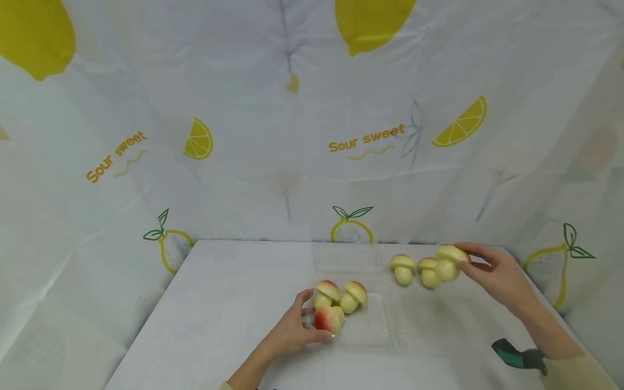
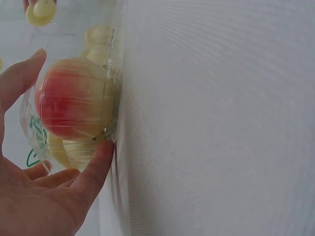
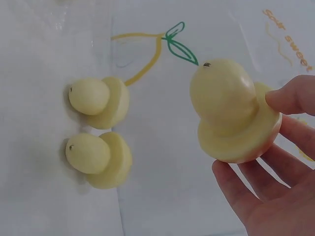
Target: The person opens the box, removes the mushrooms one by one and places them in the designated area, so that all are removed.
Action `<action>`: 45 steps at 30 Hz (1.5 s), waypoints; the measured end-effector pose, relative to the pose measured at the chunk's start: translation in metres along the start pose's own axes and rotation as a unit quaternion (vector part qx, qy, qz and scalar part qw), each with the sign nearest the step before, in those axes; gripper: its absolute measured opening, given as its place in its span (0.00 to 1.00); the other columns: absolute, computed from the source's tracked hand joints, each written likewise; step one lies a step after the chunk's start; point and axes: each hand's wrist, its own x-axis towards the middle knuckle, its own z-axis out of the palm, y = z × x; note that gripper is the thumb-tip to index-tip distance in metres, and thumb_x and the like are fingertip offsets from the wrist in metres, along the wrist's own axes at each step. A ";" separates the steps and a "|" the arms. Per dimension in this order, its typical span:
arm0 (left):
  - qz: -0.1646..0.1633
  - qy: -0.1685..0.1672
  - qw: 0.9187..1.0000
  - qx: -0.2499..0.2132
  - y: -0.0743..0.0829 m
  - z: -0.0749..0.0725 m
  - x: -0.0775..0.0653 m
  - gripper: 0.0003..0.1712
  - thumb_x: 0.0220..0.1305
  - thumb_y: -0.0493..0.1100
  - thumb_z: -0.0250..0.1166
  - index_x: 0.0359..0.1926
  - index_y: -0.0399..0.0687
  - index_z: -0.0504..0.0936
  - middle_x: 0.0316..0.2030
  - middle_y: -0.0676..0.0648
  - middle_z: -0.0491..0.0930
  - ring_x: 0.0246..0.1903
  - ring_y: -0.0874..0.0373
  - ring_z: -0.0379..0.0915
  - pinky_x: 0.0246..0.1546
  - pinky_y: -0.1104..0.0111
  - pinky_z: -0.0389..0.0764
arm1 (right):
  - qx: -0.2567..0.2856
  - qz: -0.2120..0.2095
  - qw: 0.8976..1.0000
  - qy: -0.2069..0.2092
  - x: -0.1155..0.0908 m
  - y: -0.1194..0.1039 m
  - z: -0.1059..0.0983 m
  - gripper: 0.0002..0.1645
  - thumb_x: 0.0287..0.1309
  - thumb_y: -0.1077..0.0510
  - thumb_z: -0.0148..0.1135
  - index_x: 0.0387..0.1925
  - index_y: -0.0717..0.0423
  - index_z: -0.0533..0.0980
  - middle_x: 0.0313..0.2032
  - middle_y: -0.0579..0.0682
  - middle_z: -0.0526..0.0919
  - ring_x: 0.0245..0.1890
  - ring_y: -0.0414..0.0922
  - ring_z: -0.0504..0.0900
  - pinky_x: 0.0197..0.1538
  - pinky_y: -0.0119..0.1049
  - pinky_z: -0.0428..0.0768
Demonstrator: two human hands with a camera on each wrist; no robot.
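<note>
My right hand pinches a toy mushroom by its cap, thumb on one side and fingers on the other. It is pale yellow-green with a round stem, lifted off the table. Two similar mushrooms stand apart from it; in the head view they are just to its left. With thumb and fingers, my left hand grips the left side of a clear plastic container. Inside, at the left, sit three mushrooms: two upright ones and a tilted one with its red cap towards me.
The container's clear lid appears folded back behind it. All stand on a white table. A white curtain printed with lemons hangs along the table's back and sides. A dark strap is by the right wrist.
</note>
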 end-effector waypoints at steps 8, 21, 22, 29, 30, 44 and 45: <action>-0.003 -0.002 1.000 0.000 0.002 0.000 -0.002 0.61 0.52 0.51 0.81 0.77 0.45 0.52 0.76 0.39 0.55 0.58 0.44 0.75 0.47 0.59 0.80 | -0.017 0.053 0.998 -0.003 0.004 0.016 -0.006 0.27 0.68 0.56 0.66 0.61 0.69 0.74 0.51 0.24 0.74 0.50 0.16 0.68 0.45 0.12 0.71; 0.002 -0.002 1.000 0.006 -0.001 -0.001 -0.002 0.61 0.53 0.51 0.81 0.77 0.43 0.52 0.76 0.38 0.55 0.61 0.42 0.73 0.48 0.60 0.80 | -0.048 0.076 0.996 -0.006 0.003 0.051 -0.008 0.29 0.68 0.53 0.67 0.60 0.69 0.75 0.51 0.31 0.75 0.47 0.15 0.65 0.42 0.13 0.70; 0.002 -0.001 1.000 0.008 -0.001 0.000 -0.002 0.61 0.53 0.52 0.81 0.77 0.43 0.52 0.76 0.38 0.55 0.62 0.41 0.72 0.48 0.60 0.80 | -0.048 0.080 0.996 -0.006 0.003 0.054 -0.008 0.29 0.68 0.52 0.67 0.60 0.69 0.74 0.51 0.31 0.75 0.47 0.15 0.64 0.42 0.13 0.70; 0.005 0.001 1.000 0.012 -0.002 0.000 -0.001 0.61 0.53 0.52 0.81 0.77 0.46 0.52 0.76 0.40 0.56 0.61 0.44 0.73 0.48 0.61 0.79 | -0.065 0.108 0.992 -0.010 0.002 0.078 -0.005 0.33 0.69 0.48 0.66 0.63 0.69 0.73 0.52 0.35 0.76 0.54 0.29 0.71 0.42 0.13 0.68; 0.004 0.000 1.000 0.011 -0.001 0.000 -0.001 0.60 0.53 0.52 0.81 0.77 0.47 0.52 0.76 0.40 0.56 0.60 0.44 0.74 0.48 0.60 0.79 | -0.069 0.113 0.991 -0.013 0.002 0.081 -0.004 0.33 0.69 0.47 0.65 0.63 0.68 0.73 0.54 0.42 0.78 0.56 0.36 0.73 0.42 0.13 0.67; 0.006 -0.005 1.000 0.009 0.000 -0.001 -0.001 0.60 0.53 0.52 0.81 0.77 0.47 0.52 0.76 0.40 0.56 0.61 0.43 0.73 0.48 0.60 0.79 | -0.081 0.158 0.984 -0.031 -0.005 0.106 0.009 0.34 0.73 0.47 0.59 0.64 0.72 0.70 0.64 0.74 0.70 0.62 0.71 0.67 0.55 0.54 0.76; 0.006 -0.005 1.000 0.008 0.000 -0.001 -0.001 0.60 0.53 0.52 0.81 0.77 0.47 0.52 0.76 0.40 0.55 0.61 0.43 0.73 0.47 0.61 0.79 | -0.080 0.159 0.984 -0.030 -0.006 0.107 0.010 0.34 0.73 0.48 0.59 0.64 0.73 0.70 0.63 0.74 0.70 0.62 0.70 0.67 0.56 0.61 0.73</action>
